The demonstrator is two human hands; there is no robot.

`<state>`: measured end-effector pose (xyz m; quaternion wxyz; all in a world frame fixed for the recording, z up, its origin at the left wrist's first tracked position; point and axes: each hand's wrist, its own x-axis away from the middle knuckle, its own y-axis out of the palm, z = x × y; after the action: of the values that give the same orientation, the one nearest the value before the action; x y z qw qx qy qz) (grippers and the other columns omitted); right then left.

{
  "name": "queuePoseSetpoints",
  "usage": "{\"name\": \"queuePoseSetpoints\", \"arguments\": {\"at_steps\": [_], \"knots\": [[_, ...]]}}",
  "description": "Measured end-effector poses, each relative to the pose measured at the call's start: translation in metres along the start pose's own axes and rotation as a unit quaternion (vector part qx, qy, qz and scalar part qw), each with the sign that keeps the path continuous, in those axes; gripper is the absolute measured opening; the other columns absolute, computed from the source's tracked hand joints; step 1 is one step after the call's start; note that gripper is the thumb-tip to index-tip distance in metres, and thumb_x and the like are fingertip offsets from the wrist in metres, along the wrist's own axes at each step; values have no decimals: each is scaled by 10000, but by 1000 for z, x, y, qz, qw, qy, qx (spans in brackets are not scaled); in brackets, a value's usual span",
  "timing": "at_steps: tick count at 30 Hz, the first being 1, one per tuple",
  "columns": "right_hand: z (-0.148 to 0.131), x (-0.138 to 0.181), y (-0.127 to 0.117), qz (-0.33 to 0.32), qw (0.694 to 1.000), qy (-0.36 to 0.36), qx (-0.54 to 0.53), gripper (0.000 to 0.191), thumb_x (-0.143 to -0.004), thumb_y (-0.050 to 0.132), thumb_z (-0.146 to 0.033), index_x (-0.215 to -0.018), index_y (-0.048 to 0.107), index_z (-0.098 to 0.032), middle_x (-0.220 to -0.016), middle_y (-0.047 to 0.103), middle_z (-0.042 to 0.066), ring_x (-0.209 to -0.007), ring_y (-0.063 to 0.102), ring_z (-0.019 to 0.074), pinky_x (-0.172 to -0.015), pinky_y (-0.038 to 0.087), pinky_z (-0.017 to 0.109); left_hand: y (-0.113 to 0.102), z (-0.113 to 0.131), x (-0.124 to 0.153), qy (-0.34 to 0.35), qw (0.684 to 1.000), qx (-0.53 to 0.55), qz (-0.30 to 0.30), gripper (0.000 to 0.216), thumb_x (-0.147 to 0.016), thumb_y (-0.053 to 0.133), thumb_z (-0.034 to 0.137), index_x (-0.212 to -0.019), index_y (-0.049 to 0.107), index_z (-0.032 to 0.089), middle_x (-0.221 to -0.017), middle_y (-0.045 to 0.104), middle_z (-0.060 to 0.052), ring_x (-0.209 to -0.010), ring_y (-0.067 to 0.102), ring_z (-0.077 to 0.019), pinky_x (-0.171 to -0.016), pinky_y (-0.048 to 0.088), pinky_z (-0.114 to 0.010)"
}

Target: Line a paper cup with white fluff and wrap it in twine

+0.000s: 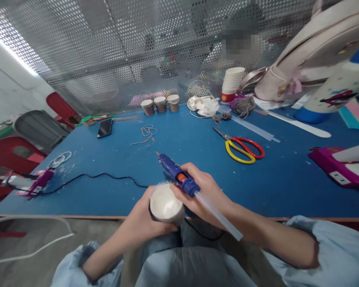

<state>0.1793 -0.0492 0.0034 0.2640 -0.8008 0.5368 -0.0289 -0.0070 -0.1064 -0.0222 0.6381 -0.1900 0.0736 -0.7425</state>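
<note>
My left hand (143,217) is wrapped round a white paper cup (166,203), whose open mouth faces up toward me near the table's front edge. In my right hand (208,195) is a blue glue gun (175,169) with an orange part in its body. A clear glue stick (218,215) sticks out of its back end, and the nozzle points away to the upper left, past the cup. The fingers of my right hand come close to the cup's rim; whether they touch it I cannot tell. A black cord (107,175) runs left across the table.
Scissors (241,147) with red and yellow handles lie ahead on the blue table (185,135). Three small cups (160,104), stacked paper cups (232,84), yarn (242,105) and a phone (105,128) stand or lie farther back. Purple power strips (339,169) sit at both sides; a bottle (335,91) is at right.
</note>
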Motion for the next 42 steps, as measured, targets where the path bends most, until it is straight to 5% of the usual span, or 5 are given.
{"name": "queuePoseSetpoints", "arguments": {"at_steps": [9,21,30,35,42], "knots": [[34,-54,-44,-12,994,102,42,302,-838,498,-448,-786,595,-167,-618,616,5,-524,573,151,-514,434,261,-33,-1,-29,62,980,168,-84,777,-566,834,297,-1249,494,156,-1250,596,-132,-1204,516,-309,-1021,386,-401],[83,-66,-38,-50,987,15,152,310,-838,539,-388,-998,685,-167,-995,671,107,-974,600,275,-881,447,408,-57,16,-74,95,984,105,-112,702,-598,674,111,-1260,446,179,-1250,551,-103,-1142,517,-248,-956,400,-366],[89,-23,-129,-57,941,36,330,368,-862,452,-367,-1158,589,-194,-1217,622,108,-1125,578,274,-956,443,411,-92,4,-115,90,972,29,-214,691,-565,611,120,-1238,465,185,-1226,562,-67,-1151,512,-268,-977,397,-372],[129,-17,-155,-62,873,71,478,271,-852,422,-319,-962,618,-167,-1009,645,142,-919,639,292,-772,500,405,-100,-4,-124,89,968,2,-234,639,-679,608,169,-1302,467,178,-1361,515,-89,-1281,431,-280,-1078,309,-400],[149,-26,-159,-66,851,106,511,257,-817,456,-264,-1011,586,-156,-936,659,132,-792,660,267,-635,469,331,-111,-2,-111,106,984,-13,-139,640,-658,534,107,-1284,481,229,-1396,496,-68,-1268,459,-241,-1081,326,-400]]}}
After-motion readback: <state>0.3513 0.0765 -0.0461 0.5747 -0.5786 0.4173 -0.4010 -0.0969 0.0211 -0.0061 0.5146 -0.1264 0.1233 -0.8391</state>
